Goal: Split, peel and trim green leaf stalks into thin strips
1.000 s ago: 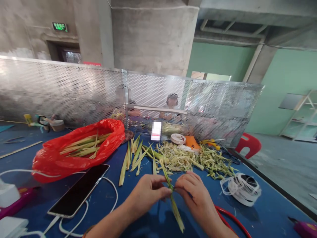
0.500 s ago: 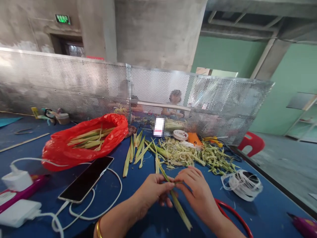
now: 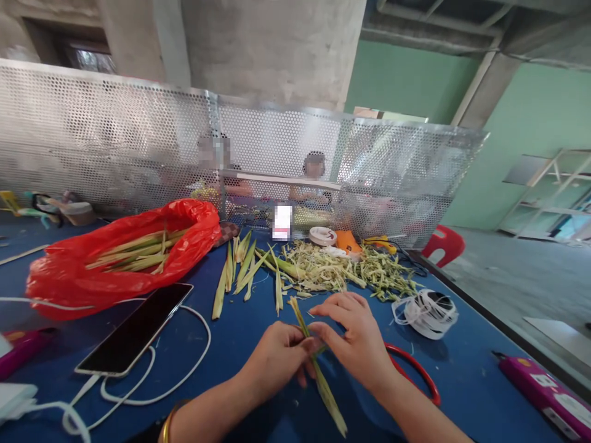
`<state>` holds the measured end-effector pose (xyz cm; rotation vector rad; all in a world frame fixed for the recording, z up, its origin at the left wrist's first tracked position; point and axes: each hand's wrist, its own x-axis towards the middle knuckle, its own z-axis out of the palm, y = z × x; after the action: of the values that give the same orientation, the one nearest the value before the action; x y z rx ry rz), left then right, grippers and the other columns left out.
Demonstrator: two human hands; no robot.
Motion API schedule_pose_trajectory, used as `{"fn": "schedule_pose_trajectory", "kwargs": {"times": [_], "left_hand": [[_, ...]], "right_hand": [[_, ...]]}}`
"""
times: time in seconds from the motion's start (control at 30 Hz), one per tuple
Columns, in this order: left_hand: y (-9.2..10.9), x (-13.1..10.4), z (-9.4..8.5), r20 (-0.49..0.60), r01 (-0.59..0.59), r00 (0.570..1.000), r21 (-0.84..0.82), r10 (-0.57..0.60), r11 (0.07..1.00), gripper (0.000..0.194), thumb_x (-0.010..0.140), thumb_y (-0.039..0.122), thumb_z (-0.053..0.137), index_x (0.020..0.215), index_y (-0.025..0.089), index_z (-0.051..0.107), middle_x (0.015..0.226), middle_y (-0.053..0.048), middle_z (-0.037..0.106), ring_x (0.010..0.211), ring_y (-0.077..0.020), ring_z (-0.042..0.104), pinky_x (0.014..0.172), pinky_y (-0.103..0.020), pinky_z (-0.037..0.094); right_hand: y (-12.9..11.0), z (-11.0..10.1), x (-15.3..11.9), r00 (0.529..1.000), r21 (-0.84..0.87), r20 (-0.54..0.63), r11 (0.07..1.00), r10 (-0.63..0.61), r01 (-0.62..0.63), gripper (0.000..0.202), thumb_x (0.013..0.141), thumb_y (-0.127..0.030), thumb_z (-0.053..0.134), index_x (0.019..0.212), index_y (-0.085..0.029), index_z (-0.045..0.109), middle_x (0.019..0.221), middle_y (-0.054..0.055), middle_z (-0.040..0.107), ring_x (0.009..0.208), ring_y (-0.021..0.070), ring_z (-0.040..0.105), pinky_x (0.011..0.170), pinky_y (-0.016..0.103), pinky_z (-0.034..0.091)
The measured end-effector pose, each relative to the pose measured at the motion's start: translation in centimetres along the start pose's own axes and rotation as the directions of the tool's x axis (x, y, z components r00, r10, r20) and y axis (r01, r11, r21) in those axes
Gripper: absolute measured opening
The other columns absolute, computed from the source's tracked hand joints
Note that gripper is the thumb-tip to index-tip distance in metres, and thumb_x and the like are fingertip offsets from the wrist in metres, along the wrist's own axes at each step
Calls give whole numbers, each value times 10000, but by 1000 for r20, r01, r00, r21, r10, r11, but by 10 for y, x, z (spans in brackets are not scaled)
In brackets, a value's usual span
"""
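My left hand [image 3: 284, 349] pinches a long, narrow green-yellow leaf strip [image 3: 327, 391] between thumb and fingers. Its short upper end points away from me, and its longer lower end slants toward me to the right. Close against it on the right is my right hand [image 3: 353, 335], its fingers stretched out and apart, the thumb tip beside the strip and my left thumb. Beyond my hands, several loose leaf strips [image 3: 221, 289] lie on the blue table [image 3: 258, 409]. Behind and right of them spreads a heap of shredded leaf bits [image 3: 318, 267].
A red plastic bag [image 3: 124, 283] with more strips stands left, near a phone [image 3: 136, 332] and its white cable. On the right are a roll of white tape [image 3: 429, 314], a red loop [image 3: 422, 369] and a purple device [image 3: 547, 394]. A perforated metal screen [image 3: 277, 141] borders the back; people sit behind it.
The view has swung right and down. My right fingers have spread away from the strip, while my left hand still grips it.
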<state>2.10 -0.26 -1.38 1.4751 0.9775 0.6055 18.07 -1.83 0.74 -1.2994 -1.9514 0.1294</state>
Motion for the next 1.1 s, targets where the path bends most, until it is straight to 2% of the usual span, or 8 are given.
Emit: {"fn": "schedule_pose_trajectory", "kwargs": {"times": [0.13, 0.23, 0.33, 0.43, 0.57, 0.77, 0.9, 1.1], "left_hand": [[-7, -5, 7, 25, -42, 999, 244, 36, 969, 449, 782, 470, 496, 459, 164, 556, 436, -23, 569, 380, -104, 478, 437, -210, 360], [-10, -3, 6, 27, -40, 999, 272, 34, 961, 430, 770, 464, 501, 453, 174, 531, 412, -2, 541, 391, -108, 482, 437, -206, 349], [-7, 3, 0, -23, -29, 999, 153, 32, 988, 410, 783, 423, 459, 463, 172, 516, 425, -2, 548, 384, -104, 472, 427, -205, 341], [-2, 6, -7, -133, -24, 991, 25, 27, 999, 348, 767, 351, 455, 507, 149, 567, 482, -20, 596, 406, -100, 485, 431, -201, 326], [3, 6, -9, -185, -22, 983, -149, -6, 989, 394, 769, 434, 476, 563, 128, 615, 527, -32, 607, 432, -106, 508, 417, -201, 294], [6, 3, -4, -198, -43, 980, -373, -34, 927, 401, 729, 492, 580, 550, 135, 606, 489, 1, 552, 463, -94, 486, 481, -203, 362], [4, 4, -3, -143, 8, 985, -517, -96, 856, 303, 705, 431, 647, 678, 130, 661, 543, -3, 581, 514, -104, 517, 547, -223, 404], [9, 1, -6, -63, -4, 997, -632, -46, 775, 263, 658, 228, 692, 908, 144, 703, 741, -47, 675, 616, -119, 568, 647, -250, 438]], "right_hand": [[-9, 5, -4, 984, 178, 105, 971, 142, -159, 99, 749, -292, 682, 815, -222, 661, 644, -24, 562, 636, 139, 524, 645, 265, 404], [-14, 7, -7, 968, 334, 149, 911, 200, -240, 124, 802, -268, 604, 707, -191, 591, 605, -35, 533, 564, 109, 494, 525, 209, 390], [-16, 8, -11, 990, 299, -3, 945, 140, -132, 118, 844, -235, 542, 742, -187, 575, 654, -16, 582, 596, 115, 536, 554, 209, 415], [-16, 10, -17, 985, 80, -162, 994, -61, 75, 65, 856, -183, 529, 826, -196, 585, 725, 6, 641, 659, 139, 586, 628, 243, 429], [-18, 16, -21, 938, -135, -206, 958, -277, 253, 94, 853, -113, 525, 854, -195, 569, 729, -3, 669, 634, 132, 600, 685, 274, 398], [-24, 20, -20, 925, -265, -216, 931, -313, 253, 133, 848, -111, 527, 783, -210, 588, 703, -28, 674, 631, 128, 599, 895, 368, 306], [-26, 21, -18, 917, -290, -230, 922, -326, 255, 141, 866, -141, 518, 784, -214, 607, 700, -18, 665, 652, 137, 589, 919, 384, 292], [-21, 26, -17, 888, -270, -305, 925, -345, 267, 155, 873, -143, 511, 782, -209, 618, 669, -12, 651, 657, 136, 583, 918, 377, 303]]}}
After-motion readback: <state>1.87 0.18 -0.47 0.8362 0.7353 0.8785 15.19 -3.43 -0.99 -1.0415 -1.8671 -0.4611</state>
